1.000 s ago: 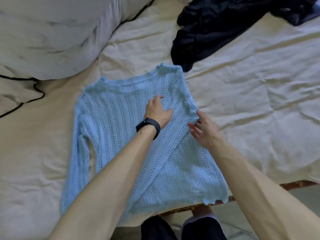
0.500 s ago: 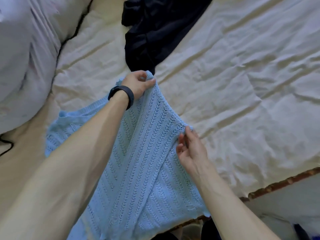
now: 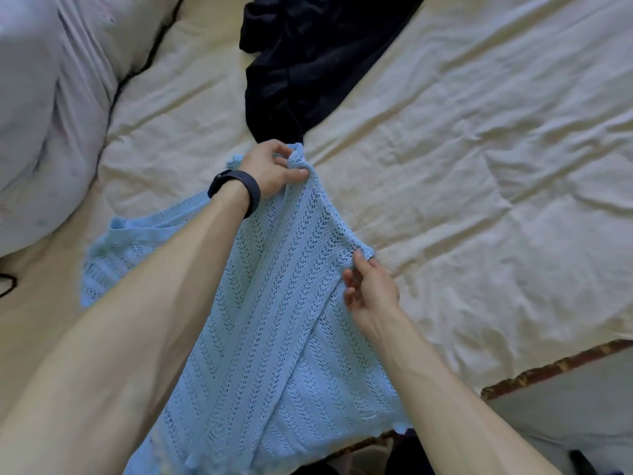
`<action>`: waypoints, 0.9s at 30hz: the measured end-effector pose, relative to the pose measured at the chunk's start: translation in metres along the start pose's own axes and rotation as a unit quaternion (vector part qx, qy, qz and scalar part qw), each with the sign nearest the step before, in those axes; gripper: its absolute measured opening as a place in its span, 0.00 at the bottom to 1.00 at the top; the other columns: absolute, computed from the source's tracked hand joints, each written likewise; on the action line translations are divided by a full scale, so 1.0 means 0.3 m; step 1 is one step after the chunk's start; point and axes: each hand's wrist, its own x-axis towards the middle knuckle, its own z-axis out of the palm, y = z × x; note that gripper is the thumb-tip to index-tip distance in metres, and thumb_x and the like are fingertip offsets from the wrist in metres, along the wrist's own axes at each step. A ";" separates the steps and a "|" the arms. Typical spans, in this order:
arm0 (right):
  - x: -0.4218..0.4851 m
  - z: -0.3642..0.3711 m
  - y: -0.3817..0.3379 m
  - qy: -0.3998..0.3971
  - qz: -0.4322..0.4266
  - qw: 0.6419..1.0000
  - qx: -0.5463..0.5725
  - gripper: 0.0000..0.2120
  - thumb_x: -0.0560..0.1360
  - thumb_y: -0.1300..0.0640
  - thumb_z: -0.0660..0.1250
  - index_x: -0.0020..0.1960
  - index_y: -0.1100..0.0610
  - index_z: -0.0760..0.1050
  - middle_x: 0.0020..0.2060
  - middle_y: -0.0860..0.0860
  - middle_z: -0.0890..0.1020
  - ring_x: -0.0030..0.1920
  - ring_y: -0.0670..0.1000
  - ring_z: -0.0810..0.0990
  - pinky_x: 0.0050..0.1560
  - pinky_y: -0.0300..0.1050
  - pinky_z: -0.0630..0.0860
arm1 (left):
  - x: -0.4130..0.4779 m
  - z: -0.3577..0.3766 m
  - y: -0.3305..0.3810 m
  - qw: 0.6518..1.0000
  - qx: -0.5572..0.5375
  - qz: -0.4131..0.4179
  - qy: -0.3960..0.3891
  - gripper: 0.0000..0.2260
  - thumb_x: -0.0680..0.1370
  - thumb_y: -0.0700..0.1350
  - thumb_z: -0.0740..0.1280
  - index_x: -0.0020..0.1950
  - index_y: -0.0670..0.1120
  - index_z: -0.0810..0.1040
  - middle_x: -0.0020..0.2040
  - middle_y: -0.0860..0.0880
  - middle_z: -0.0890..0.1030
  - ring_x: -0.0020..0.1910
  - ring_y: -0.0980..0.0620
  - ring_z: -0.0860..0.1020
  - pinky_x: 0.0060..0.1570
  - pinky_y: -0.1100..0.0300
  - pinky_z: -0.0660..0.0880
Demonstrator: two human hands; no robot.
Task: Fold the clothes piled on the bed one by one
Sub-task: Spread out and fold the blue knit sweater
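Observation:
A light blue open-knit sweater (image 3: pixel 274 320) lies on the cream bed sheet (image 3: pixel 462 200), its hem at the near edge of the bed. My left hand (image 3: pixel 272 168), with a dark band on the wrist, grips the sweater's far right shoulder corner and lifts it slightly. My right hand (image 3: pixel 368 289) pinches the right side edge of the sweater between thumb and fingers, lower down. My left forearm crosses over the sweater's body and hides part of it.
A pile of dark navy clothes (image 3: pixel 308 63) lies just beyond the sweater's top corner. A grey-white pillow or duvet (image 3: pixel 44 108) fills the far left, with a black cable (image 3: pixel 7 286) near it. The bed's patterned edge (image 3: pixel 548 368) runs at the lower right.
My left hand left the middle of the sweater and took hold of its far right corner. My right hand took the side edge. The view shifted toward the right.

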 end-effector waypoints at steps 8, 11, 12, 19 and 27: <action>-0.038 -0.054 0.010 0.067 -0.191 0.929 -0.311 0.10 0.77 0.47 0.73 0.51 0.51 0.75 0.46 0.48 0.81 0.46 0.50 0.83 0.43 0.45 0.78 | -0.127 0.136 -0.035 0.982 0.040 0.082 0.167 0.19 0.75 0.50 0.72 0.64 0.50 0.73 0.52 0.54 0.76 0.52 0.51 0.76 0.54 0.56 0.73; -0.078 -0.045 0.030 0.107 -0.426 0.777 -0.450 0.07 0.77 0.53 0.69 0.52 0.53 0.73 0.48 0.48 0.76 0.54 0.56 0.77 0.51 0.42 0.65 | -0.314 0.229 -0.156 0.948 0.108 0.106 0.281 0.23 0.75 0.47 0.70 0.69 0.45 0.72 0.68 0.45 0.74 0.65 0.44 0.73 0.65 0.45 0.71; -0.092 -0.017 0.057 0.067 -0.510 0.720 -0.466 0.08 0.77 0.54 0.68 0.54 0.55 0.75 0.49 0.50 0.77 0.54 0.57 0.76 0.53 0.42 0.65 | -0.392 0.278 -0.220 0.940 0.137 0.094 0.297 0.26 0.75 0.47 0.70 0.72 0.44 0.71 0.73 0.44 0.71 0.70 0.42 0.70 0.69 0.44 0.67; 0.102 0.130 0.183 -0.104 -0.527 0.245 -0.807 0.34 0.82 0.32 0.47 0.84 0.43 0.45 0.83 0.50 0.41 0.82 0.54 0.35 0.78 0.64 0.36 | -0.852 0.548 -0.672 0.941 0.289 -0.011 0.175 0.27 0.81 0.58 0.53 0.80 0.52 0.61 0.80 0.49 0.55 0.80 0.49 0.54 0.75 0.39 0.49; 0.185 0.011 0.356 -0.049 -0.566 0.251 -0.784 0.38 0.81 0.28 0.47 0.83 0.43 0.38 0.82 0.54 0.38 0.81 0.57 0.35 0.77 0.62 0.35 | -1.187 0.548 -1.027 0.929 0.248 -0.109 0.253 0.27 0.83 0.61 0.49 0.80 0.55 0.57 0.80 0.46 0.59 0.80 0.43 0.55 0.75 0.35 0.50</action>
